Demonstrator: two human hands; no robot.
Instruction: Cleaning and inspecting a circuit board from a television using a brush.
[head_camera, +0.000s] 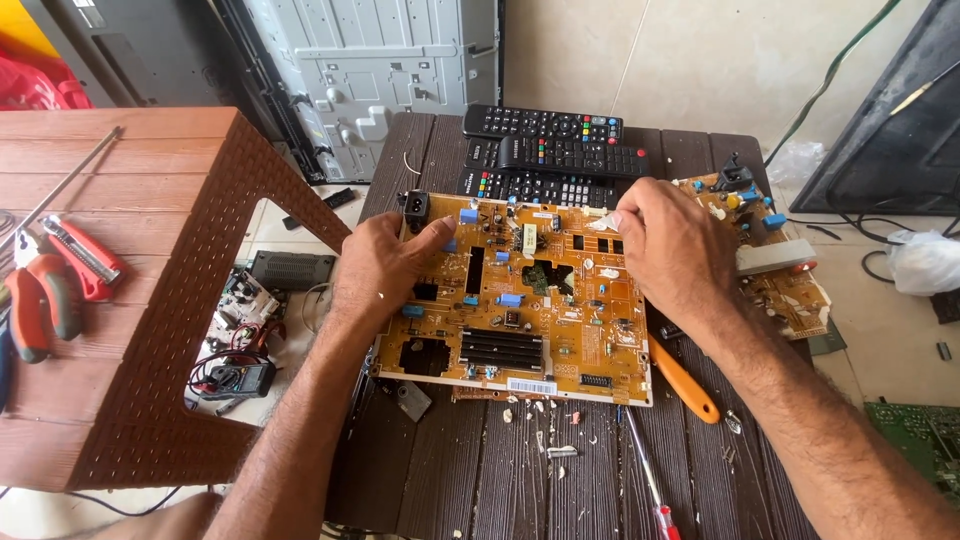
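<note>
On the reddish-brown wooden stool (150, 200) at far left lie red-handled pliers (50, 290). Below its edge, on the floor, sits a dark multimeter with red and black leads (240, 378).

On the dark slatted wooden table (480, 470) lies a large yellow-orange rectangular circuit board (520, 310), flat, studded with blue capacitors, black slots, a finned black heat sink and a black power socket at its upper left corner. The left hand (385, 270) rests on the board's left edge, palm down, thumb stretched across the top surface and fingers curled over the rim, gripping the board. The right hand (675, 245) presses on the upper right corner, fingers bent, fingertips pinching a small whitish piece (603, 222).

Behind the board lie three black remote controls (550, 155). An orange-handled tool (685, 385) pokes out under the right wrist; a second smaller yellow circuit board (770, 250) lies to the right.
</note>
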